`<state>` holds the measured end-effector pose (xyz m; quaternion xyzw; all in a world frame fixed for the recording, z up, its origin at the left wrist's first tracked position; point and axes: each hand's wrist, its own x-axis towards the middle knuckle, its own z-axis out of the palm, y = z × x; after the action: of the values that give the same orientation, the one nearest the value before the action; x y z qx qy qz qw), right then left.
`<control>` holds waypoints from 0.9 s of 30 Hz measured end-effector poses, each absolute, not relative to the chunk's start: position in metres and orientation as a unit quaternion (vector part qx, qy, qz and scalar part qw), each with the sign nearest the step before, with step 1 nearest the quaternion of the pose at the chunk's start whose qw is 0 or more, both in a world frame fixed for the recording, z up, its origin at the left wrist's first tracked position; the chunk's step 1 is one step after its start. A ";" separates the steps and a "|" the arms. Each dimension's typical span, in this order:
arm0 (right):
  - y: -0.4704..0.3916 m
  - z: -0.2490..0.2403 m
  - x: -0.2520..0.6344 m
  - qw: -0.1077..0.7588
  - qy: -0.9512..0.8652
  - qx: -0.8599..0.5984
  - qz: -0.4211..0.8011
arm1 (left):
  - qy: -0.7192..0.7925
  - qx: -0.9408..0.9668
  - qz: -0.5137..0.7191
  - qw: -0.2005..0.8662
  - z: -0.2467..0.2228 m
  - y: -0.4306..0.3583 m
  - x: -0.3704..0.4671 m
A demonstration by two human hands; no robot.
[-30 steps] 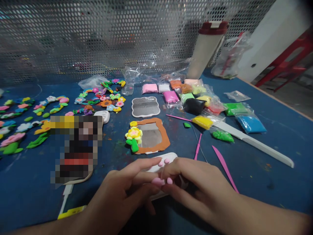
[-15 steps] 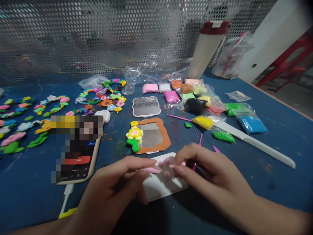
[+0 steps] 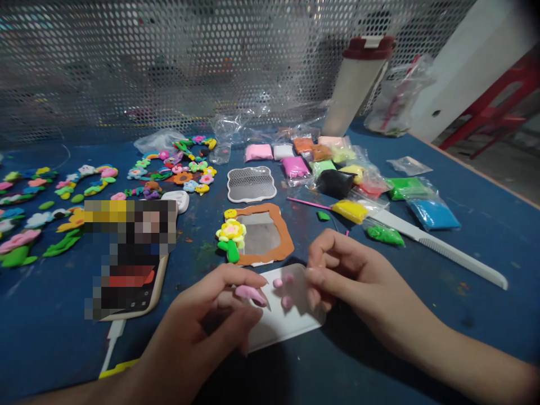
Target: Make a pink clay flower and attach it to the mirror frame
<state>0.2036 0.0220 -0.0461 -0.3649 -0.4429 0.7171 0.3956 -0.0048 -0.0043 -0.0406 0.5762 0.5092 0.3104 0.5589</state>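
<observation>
My left hand (image 3: 211, 315) holds a lump of pink clay (image 3: 250, 294) by the fingers, above the left side of a white board (image 3: 280, 331). My right hand (image 3: 350, 275) is over the board's right edge, thumb and fingertips pinched together; whatever is between them is too small or hidden to make out. On the board lie small pink clay balls (image 3: 287, 302). Just beyond it is a mirror with a brown clay frame (image 3: 284, 233), bearing a yellow clay flower (image 3: 231, 230) with green leaves at its left side.
A plain white-rimmed mirror (image 3: 252, 184) lies farther back. Behind and right are several clay packets (image 3: 337, 183), a white comb-like tool (image 3: 455, 256) and a tumbler (image 3: 358, 84). A phone (image 3: 139, 270) with a cable and several clay-decorated pieces (image 3: 183, 179) occupy the left.
My hands have drawn apart slightly. A pink strand between my right fingertips no longer shows. The pink lump in my left hand has tilted and come away from the board's middle.
</observation>
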 end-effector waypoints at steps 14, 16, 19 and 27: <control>0.021 -0.046 0.204 0.420 -0.467 -0.357 0.691 | 0.525 0.594 0.247 0.558 -0.043 0.000 -0.002; 0.021 -0.045 0.206 0.403 -0.482 -0.371 0.684 | 0.525 0.602 0.247 0.548 -0.043 -0.001 -0.003; 0.021 -0.043 0.208 0.397 -0.495 -0.392 0.666 | 0.529 0.614 0.256 0.527 -0.043 -0.001 -0.004; 0.021 -0.043 0.205 0.442 -0.497 -0.382 0.642 | 0.494 0.589 0.252 0.588 -0.042 0.000 -0.003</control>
<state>0.2050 0.0215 -0.0426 -0.3816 -0.4973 0.6418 0.4418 -0.0029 0.0001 -0.0421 0.5885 0.4942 0.2525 0.5879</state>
